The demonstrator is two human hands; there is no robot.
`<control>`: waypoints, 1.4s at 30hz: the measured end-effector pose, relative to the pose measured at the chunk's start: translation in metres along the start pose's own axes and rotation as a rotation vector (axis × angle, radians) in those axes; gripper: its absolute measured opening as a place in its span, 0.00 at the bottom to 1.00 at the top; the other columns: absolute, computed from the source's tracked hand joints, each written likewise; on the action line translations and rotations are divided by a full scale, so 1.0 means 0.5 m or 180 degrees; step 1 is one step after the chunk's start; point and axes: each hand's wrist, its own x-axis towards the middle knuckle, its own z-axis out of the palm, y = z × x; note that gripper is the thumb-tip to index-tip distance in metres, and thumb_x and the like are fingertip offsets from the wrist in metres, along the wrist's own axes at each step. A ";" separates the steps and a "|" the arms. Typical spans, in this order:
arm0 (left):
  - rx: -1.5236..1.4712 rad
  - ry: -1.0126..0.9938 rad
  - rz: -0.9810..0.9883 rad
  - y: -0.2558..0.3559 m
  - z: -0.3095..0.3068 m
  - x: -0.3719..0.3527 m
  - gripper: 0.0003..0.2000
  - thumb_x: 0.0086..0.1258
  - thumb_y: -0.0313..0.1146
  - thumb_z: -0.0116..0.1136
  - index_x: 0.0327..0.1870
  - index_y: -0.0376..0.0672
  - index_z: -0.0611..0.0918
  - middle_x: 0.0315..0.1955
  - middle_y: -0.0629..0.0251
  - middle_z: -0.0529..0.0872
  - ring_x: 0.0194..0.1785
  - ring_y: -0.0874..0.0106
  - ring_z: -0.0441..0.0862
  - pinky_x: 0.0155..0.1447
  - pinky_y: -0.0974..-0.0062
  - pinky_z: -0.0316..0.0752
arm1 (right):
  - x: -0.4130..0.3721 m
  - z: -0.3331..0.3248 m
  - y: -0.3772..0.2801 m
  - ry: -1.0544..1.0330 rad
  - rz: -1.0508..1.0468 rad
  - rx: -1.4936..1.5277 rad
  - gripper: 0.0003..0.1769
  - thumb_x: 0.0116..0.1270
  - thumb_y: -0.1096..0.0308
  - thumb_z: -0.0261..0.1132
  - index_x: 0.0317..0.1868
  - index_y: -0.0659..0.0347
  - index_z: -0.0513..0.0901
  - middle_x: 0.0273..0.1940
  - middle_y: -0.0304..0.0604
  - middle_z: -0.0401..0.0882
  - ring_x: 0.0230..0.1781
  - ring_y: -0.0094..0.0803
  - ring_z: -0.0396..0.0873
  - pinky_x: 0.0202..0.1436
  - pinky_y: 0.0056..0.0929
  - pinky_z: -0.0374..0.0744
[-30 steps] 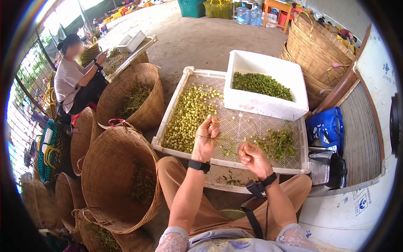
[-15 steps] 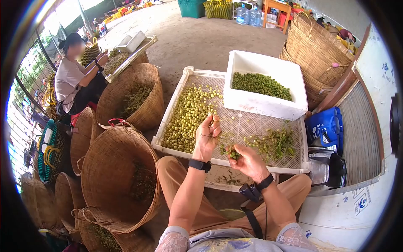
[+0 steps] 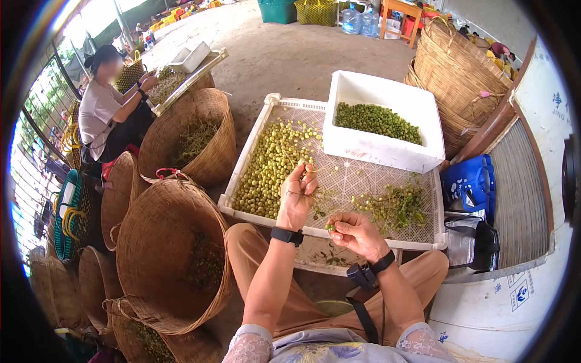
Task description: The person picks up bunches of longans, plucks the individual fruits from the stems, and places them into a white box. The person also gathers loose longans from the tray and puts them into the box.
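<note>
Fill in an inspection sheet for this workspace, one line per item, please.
Surface: white mesh tray, partly covered.
Job's things: yellow-green berries loose on its left; darker green berries inside a white box at its far right; leafy stems near its right edge.
Clutter: blue bag right of the tray.
Left grip: left hand, fingers curled around thin stems.
Right grip: right hand, pinching a small green berry.
Cables: thin dark cord below the right wrist.
Surroundings: wicker baskets at left; seated person beyond; water bottles at the back.
</note>
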 end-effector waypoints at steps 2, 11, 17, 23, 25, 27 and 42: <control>0.0003 0.0044 -0.0027 -0.001 0.004 -0.003 0.11 0.72 0.36 0.43 0.30 0.40 0.71 0.13 0.76 0.59 0.16 0.83 0.52 0.19 0.85 0.49 | 0.002 -0.010 0.005 0.0004 -0.0116 -0.0028 0.06 0.65 0.70 0.58 0.40 0.63 0.77 0.26 0.35 0.69 0.26 0.20 0.66 0.27 0.16 0.64; -0.0057 -0.0008 -0.0033 -0.006 -0.007 0.007 0.11 0.72 0.35 0.43 0.31 0.39 0.71 0.13 0.76 0.60 0.15 0.83 0.52 0.18 0.85 0.50 | 0.009 -0.024 0.015 0.0088 -0.0403 0.0039 0.08 0.66 0.69 0.56 0.41 0.64 0.76 0.22 0.34 0.68 0.20 0.19 0.63 0.23 0.17 0.61; -0.0065 -0.0078 0.0035 -0.002 -0.006 0.007 0.10 0.72 0.36 0.44 0.31 0.41 0.71 0.14 0.78 0.59 0.16 0.84 0.52 0.18 0.86 0.49 | 0.007 -0.029 0.034 0.0520 -0.0160 0.0290 0.11 0.65 0.69 0.56 0.45 0.65 0.75 0.28 0.40 0.72 0.24 0.24 0.67 0.25 0.20 0.66; -0.0087 -0.0066 0.0003 0.000 -0.011 0.008 0.11 0.72 0.37 0.44 0.31 0.41 0.71 0.13 0.77 0.59 0.16 0.83 0.52 0.18 0.85 0.49 | 0.010 -0.006 0.034 0.0278 -0.0101 0.0850 0.15 0.65 0.69 0.55 0.50 0.67 0.72 0.37 0.44 0.73 0.32 0.29 0.70 0.29 0.22 0.70; -0.0138 -0.0058 0.0000 0.001 -0.008 0.007 0.11 0.72 0.36 0.44 0.30 0.39 0.71 0.12 0.77 0.59 0.15 0.83 0.51 0.18 0.85 0.48 | 0.008 0.005 0.026 0.0126 -0.0138 0.0925 0.16 0.66 0.68 0.55 0.51 0.67 0.72 0.37 0.44 0.73 0.33 0.28 0.70 0.30 0.22 0.70; -0.0081 -0.0014 0.0029 0.003 -0.005 0.005 0.11 0.72 0.36 0.44 0.31 0.39 0.71 0.12 0.77 0.58 0.16 0.83 0.51 0.19 0.85 0.48 | 0.007 0.010 0.023 0.0154 -0.0181 0.0802 0.17 0.66 0.66 0.57 0.51 0.67 0.72 0.37 0.43 0.73 0.32 0.26 0.70 0.29 0.20 0.71; 0.0167 0.0203 0.0149 0.003 0.002 0.000 0.12 0.73 0.38 0.42 0.31 0.41 0.71 0.12 0.76 0.58 0.16 0.83 0.51 0.19 0.85 0.47 | -0.001 0.015 0.020 0.0710 -0.0443 -0.0384 0.09 0.66 0.67 0.58 0.39 0.65 0.78 0.26 0.35 0.74 0.19 0.16 0.65 0.20 0.12 0.62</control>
